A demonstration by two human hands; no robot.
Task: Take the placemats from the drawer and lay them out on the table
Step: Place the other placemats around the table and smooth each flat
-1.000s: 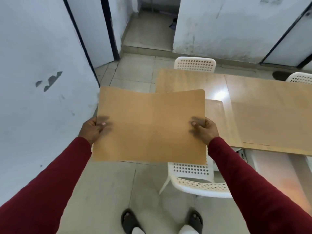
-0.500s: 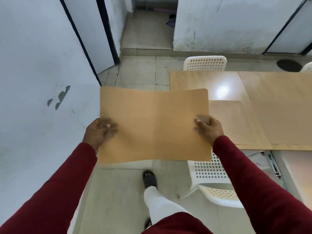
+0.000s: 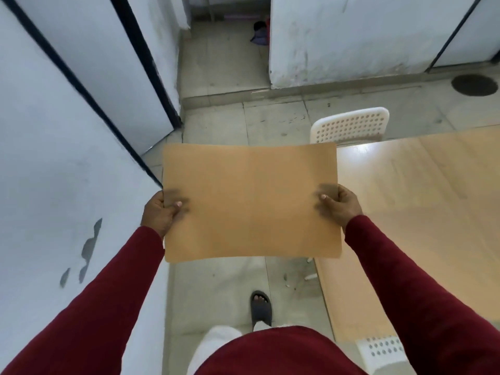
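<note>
1. Placemat (image 3: 250,201): a tan rectangular sheet with rounded corners, held flat in the air in front of the person, above the tiled floor (image 3: 216,288) and just beside the left edge of the table (image 3: 422,212). Its right edge overlaps the table's left edge in the view; whether it touches the tabletop cannot be told.
2. Left hand (image 3: 159,212) grips the mat's left edge near the middle, thumb on top and fingers curled beneath.
3. Right hand (image 3: 339,205) grips the mat's right edge in the same way, thumb lying on the upper face.
4. Both arms wear dark red sleeves and reach forward, well apart, the mat stretched between them and sagging slightly at the middle.
5. Table: light wood tabletop, filling the right side of the view, with a bright glare near its far left corner.
6. A white perforated chair (image 3: 350,125) stands at the table's far edge; part of another perforated white chair (image 3: 381,350) shows near the near edge.
7. One foot in a dark sandal (image 3: 260,307) stands on the floor below the mat.
8. White wall panels (image 3: 54,158) with black edges run along the left.
</note>
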